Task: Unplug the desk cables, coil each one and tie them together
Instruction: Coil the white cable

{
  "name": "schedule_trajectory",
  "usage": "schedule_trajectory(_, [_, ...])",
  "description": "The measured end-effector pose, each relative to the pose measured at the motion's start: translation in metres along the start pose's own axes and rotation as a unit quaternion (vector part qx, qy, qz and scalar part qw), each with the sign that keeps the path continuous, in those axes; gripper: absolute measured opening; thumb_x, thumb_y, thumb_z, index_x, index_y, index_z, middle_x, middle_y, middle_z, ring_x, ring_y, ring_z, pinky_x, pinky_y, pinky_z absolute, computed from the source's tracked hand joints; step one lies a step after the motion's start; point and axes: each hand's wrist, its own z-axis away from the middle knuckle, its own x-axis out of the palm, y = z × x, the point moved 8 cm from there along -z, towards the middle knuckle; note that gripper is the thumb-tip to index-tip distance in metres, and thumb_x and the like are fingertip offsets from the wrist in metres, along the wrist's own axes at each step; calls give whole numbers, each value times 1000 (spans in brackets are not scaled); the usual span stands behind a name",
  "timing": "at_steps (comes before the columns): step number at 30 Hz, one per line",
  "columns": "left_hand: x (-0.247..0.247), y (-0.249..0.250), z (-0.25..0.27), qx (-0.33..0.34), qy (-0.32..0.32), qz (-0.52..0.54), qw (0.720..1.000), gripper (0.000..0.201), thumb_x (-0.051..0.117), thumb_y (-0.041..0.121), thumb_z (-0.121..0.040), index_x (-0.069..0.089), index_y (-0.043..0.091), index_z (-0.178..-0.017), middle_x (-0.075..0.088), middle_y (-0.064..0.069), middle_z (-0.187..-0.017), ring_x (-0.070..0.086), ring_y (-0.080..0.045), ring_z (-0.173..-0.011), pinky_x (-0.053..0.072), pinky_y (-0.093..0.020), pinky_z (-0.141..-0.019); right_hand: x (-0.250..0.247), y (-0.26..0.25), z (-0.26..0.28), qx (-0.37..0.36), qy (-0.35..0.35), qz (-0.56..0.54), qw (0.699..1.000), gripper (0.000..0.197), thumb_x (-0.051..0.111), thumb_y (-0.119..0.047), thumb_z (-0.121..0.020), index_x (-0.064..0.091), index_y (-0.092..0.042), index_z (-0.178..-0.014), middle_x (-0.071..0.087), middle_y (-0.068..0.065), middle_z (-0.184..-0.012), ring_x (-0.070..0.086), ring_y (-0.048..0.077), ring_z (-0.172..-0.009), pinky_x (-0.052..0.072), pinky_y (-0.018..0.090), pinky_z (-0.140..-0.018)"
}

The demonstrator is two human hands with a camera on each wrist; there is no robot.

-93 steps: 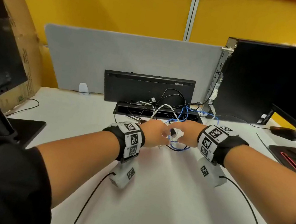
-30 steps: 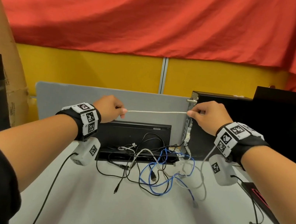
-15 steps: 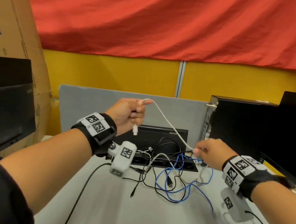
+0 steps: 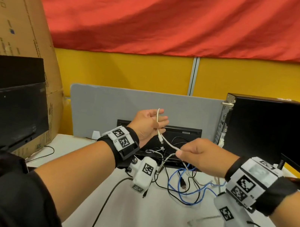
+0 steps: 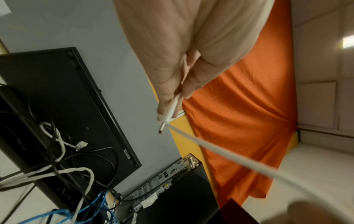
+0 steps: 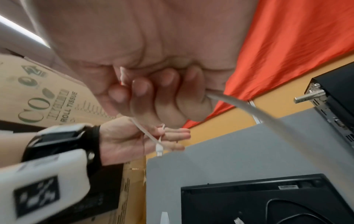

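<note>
The desk [image 4: 128, 218] has the cable tangle [image 4: 183, 185] at its back edge. Above it hangs the white cable [image 4: 169, 145]: light and floppy I'd say, best held near the plug. It runs left-right, plug down. Left hand [image 4: 148, 125] fingers spread, cable looped over them; right hand [image 4: 200, 156] pinches it.
</note>
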Motion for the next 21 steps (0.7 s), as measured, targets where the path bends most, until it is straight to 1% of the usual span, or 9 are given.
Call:
schedule_trajectory(3, [16,-7,12,-16,-60,-85,994,43,47,-16,-90,51,0,-129,64,-18,-123,64,-26,-111,46,-44,-100,-15,0,-3,5,45,-80,996,50,51,-34,-97,38,-22,-50,29,-6,-52,27,7,-44,26,16,-46])
schedule_trajectory(5, [30,-10,22,-32,-120,-121,985,41,49,-15,-90,52,-4,-129,66,-19,-117,68,-23,-101,53,-32,-80,-25,1,-4,12,75,-111,991,48,50,-34,-98,50,-27,-51,32,0,-56,29,11,-48,28,20,-48])
schedule_trajectory(7, [40,-17,31,-68,-186,-125,972,43,40,-20,-90,51,-7,-129,63,-25,-121,65,-32,-109,53,-23,-70,-38,3,-6,11,120,-123,985,42,49,-32,-98,51,-22,-58,34,1,-57,30,10,-48,29,21,-49])
schedule_trajectory(10, [52,-20,44,-110,-270,-111,950,45,30,-21,-92,45,-9,-133,63,-29,-120,64,-38,-110,56,-27,-77,-54,14,-8,17,190,-102,976,41,48,-32,-99,52,-8,-66,36,4,-58,30,8,-46,30,21,-49])
schedule_trajectory(12, [58,-20,48,-119,-296,-97,943,44,30,-18,-93,43,-9,-134,70,-23,-105,71,-30,-92,54,-33,-85,-58,25,-9,26,218,-90,971,42,48,-33,-99,55,-3,-69,36,4,-55,30,5,-43,29,20,-48])
schedule_trajectory(14, [62,-19,49,-120,-299,-76,944,45,30,-16,-91,45,-9,-133,70,-16,-87,63,-17,-64,47,-42,-89,-57,35,-10,36,229,-92,968,44,49,-33,-98,57,0,-72,37,2,-55,32,6,-45,30,22,-49])
schedule_trajectory(16, [64,-19,47,-119,-292,-54,947,48,29,-12,-86,48,-11,-131,64,-10,-71,48,-11,-50,43,-51,-97,-52,44,-11,44,227,-101,968,44,48,-35,-98,56,0,-72,38,2,-57,34,11,-51,30,27,-55])
schedule_trajectory(18, [65,-20,45,-120,-270,-31,955,49,27,-6,-86,49,-13,-129,55,-6,-60,38,-10,-43,40,-57,-106,-44,51,-12,58,216,-106,969,44,44,-39,-99,55,-9,-68,40,0,-57,36,13,-54,31,29,-57])
schedule_trajectory(21, [64,-24,42,-124,-239,6,963,45,27,0,-92,47,-15,-129,45,-6,-52,32,-10,-40,40,-58,-105,-32,59,-13,86,202,-96,971,45,36,-42,-101,52,-18,-67,43,1,-58,39,15,-53,33,29,-56])
